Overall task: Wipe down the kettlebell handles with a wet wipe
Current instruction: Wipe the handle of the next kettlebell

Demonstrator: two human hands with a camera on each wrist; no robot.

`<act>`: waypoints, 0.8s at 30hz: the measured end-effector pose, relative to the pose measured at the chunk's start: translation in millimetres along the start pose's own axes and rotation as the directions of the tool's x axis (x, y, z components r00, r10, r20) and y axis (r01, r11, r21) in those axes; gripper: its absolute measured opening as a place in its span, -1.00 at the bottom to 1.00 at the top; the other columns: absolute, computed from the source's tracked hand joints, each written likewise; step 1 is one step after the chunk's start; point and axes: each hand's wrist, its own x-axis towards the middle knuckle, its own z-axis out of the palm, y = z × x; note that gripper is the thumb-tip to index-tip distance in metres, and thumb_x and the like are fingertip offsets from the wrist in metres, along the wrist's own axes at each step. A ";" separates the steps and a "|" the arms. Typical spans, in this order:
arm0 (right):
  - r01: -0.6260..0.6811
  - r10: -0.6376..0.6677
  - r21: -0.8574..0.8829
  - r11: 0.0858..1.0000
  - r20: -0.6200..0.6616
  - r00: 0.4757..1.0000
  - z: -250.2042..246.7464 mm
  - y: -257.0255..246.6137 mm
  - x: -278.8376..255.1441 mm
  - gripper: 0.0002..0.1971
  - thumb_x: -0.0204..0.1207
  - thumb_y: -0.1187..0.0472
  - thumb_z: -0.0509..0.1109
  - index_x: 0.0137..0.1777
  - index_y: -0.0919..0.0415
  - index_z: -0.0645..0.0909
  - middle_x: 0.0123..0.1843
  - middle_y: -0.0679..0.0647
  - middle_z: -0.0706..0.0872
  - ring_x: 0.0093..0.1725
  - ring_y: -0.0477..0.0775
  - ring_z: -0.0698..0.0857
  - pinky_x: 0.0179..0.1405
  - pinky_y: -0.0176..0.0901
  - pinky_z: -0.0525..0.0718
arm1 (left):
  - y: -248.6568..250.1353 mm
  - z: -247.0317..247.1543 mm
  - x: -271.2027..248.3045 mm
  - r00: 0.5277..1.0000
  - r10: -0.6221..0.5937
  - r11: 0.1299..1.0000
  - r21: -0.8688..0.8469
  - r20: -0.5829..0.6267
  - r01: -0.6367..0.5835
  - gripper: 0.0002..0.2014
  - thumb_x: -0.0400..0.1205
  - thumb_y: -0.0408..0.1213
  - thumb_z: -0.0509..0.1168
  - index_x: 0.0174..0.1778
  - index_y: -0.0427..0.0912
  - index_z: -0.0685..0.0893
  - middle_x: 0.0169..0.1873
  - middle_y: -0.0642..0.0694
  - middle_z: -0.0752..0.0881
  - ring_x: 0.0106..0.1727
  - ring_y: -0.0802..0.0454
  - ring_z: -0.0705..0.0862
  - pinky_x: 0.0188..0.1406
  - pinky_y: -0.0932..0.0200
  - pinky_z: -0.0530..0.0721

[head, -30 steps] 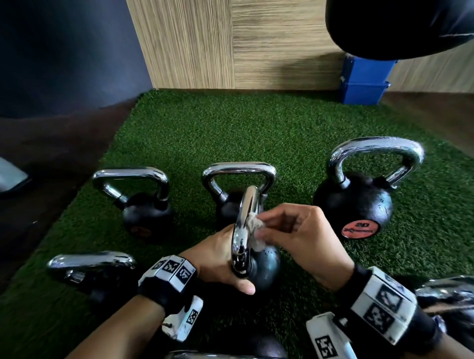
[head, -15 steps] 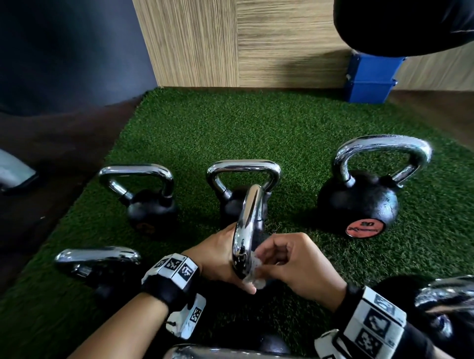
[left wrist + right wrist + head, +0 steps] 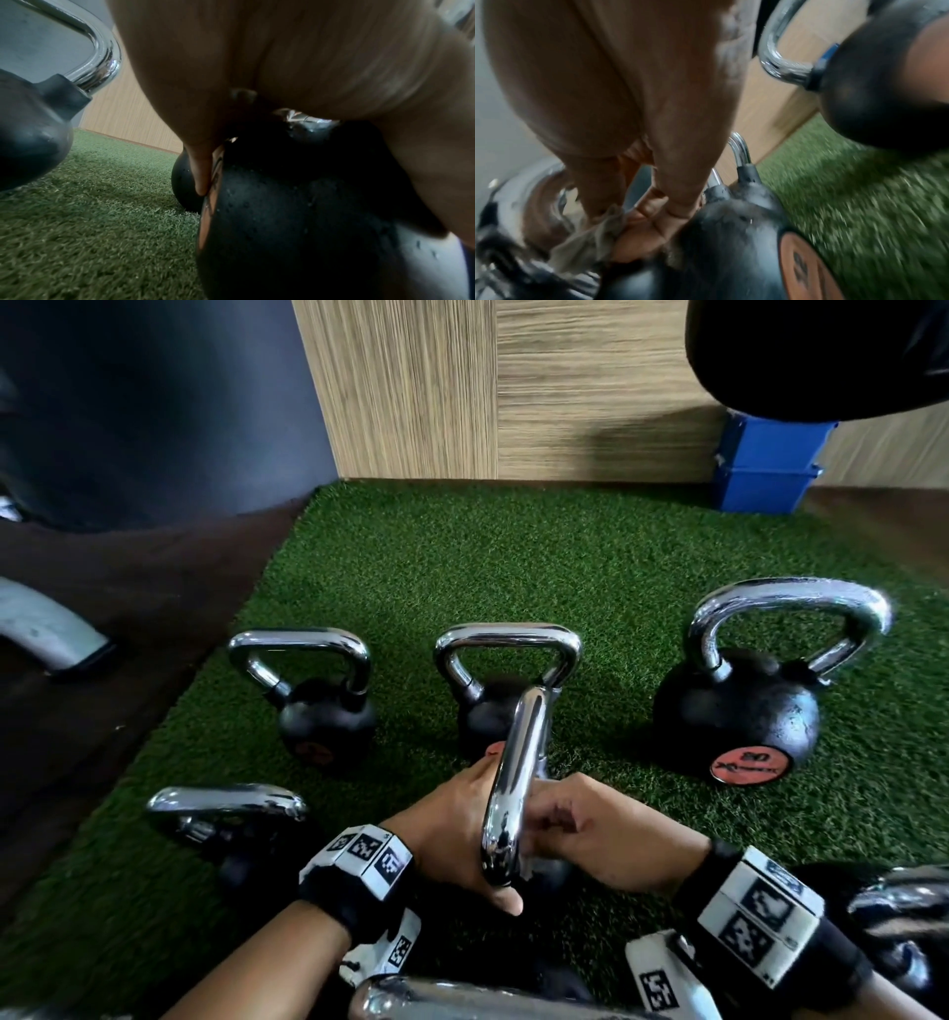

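Observation:
A small black kettlebell (image 3: 308, 223) stands on the green turf (image 3: 513, 557), its chrome handle (image 3: 513, 788) edge-on to me. My left hand (image 3: 457, 839) grips its body from the left, thumb on the near side and fingers down the far side. My right hand (image 3: 590, 829) pinches a crumpled wet wipe (image 3: 590, 243) against the low right part of the handle, near the body. In the head view the wipe is almost wholly hidden behind the handle and fingers.
Several other chrome-handled kettlebells stand around: two small ones (image 3: 318, 690) (image 3: 493, 660) behind, a large one (image 3: 739, 706) at right, others at near left (image 3: 226, 819), near right (image 3: 898, 916) and the bottom edge (image 3: 462, 999). A blue box (image 3: 765, 464) sits by the wood wall.
My right hand has slid the wipe down the handle, from its upper part to near the body. The left hand has kept its hold on the kettlebell.

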 end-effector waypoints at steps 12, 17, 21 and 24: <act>-0.089 0.072 0.631 0.771 0.053 0.996 2.6 14.2 1.1 -0.78 0.57 0.47 0.44 0.18 0.55 0.68 0.07 0.44 0.77 -0.02 0.24 0.74 0.06 -0.05 0.76 | 5.7 -0.1 1.8 0.998 -0.033 0.997 0.067 0.054 0.029 0.04 0.26 -0.10 0.77 0.65 -0.14 0.43 0.63 -0.23 0.32 0.66 -0.14 0.28 0.70 0.06 0.27; -0.066 0.134 0.842 0.536 -0.008 0.991 -1.5 26.6 2.6 -0.69 0.48 0.48 0.51 0.21 0.52 0.62 0.04 0.40 0.69 -0.15 0.12 0.78 -0.05 -0.13 0.79 | 6.1 -3.3 4.1 0.998 -0.025 1.000 0.001 0.056 0.025 0.17 0.23 -0.12 0.79 0.71 -0.10 0.29 0.68 -0.06 0.32 0.70 -0.04 0.27 0.71 0.16 0.22; -0.062 0.081 0.837 0.544 0.021 0.996 -1.8 29.1 2.1 -0.76 0.43 0.52 0.56 0.05 0.32 0.70 -0.01 0.32 0.78 -0.14 0.13 0.83 -0.10 -0.11 0.84 | 6.8 -2.3 -0.5 0.992 -0.091 0.994 -0.054 0.089 0.096 0.19 0.14 0.05 0.68 0.70 -0.14 0.31 0.65 -0.10 0.33 0.69 -0.15 0.29 0.73 -0.03 0.26; -0.002 0.119 0.846 0.534 -0.073 0.990 -1.4 26.5 9.2 -0.75 0.39 0.58 0.55 -0.02 0.31 0.68 0.02 0.40 0.78 -0.17 0.13 0.84 -0.17 -0.10 0.85 | 7.7 -3.7 -2.4 0.992 -0.083 0.995 -0.044 0.095 0.087 0.32 0.08 0.15 0.61 0.76 -0.14 0.16 0.72 -0.23 0.27 0.73 -0.21 0.27 0.72 -0.06 0.27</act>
